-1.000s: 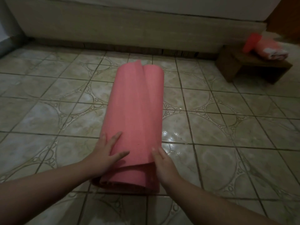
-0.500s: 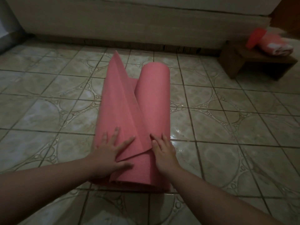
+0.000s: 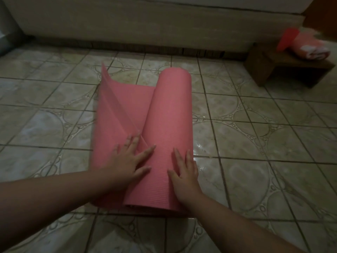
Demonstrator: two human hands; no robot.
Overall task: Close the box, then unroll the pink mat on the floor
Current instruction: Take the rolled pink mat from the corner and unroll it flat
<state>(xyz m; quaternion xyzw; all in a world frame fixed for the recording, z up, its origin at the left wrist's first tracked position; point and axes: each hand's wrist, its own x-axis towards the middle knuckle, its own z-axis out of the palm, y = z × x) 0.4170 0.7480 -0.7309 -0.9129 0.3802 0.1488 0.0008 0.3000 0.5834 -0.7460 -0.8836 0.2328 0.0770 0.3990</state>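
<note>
Your left hand lies flat, fingers spread, on the freed flap; your right hand lies flat on the roll. Pink mat at 12 o'clock, partly unrolled: likely light, soft foam, springy. Push the roll's top. Glossy tiled floor looks slippery. Wooden bench at 2 o'clock.

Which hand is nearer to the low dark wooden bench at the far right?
Right. The right hand presses the rolled pink foam mat on the side facing the low dark wooden bench; the left hand rests farther away.
</note>
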